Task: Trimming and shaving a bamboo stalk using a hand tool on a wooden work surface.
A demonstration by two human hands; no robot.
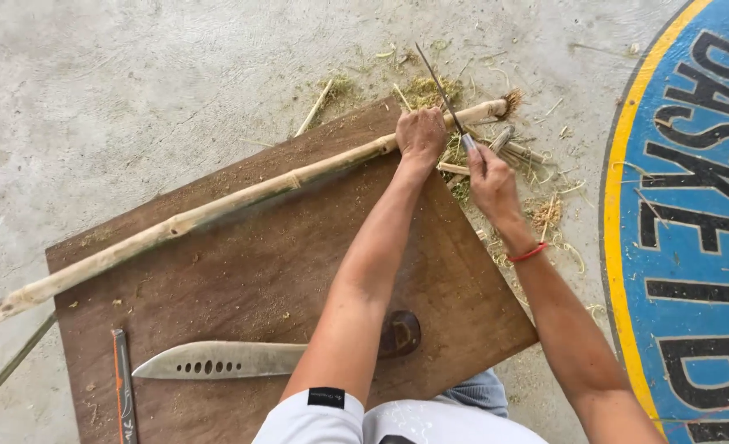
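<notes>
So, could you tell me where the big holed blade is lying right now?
In the head view, the big blade lies flat on the brown board's near edge, lower left, beside an orange-edged tool and partly under the left forearm.

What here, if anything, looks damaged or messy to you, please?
The cane's far end is frayed into fibres beside the left hand, and shavings lie scattered over the concrete past the board's edge. The right hand holds a thin knife there. The big blade lies loose on the board.
</notes>
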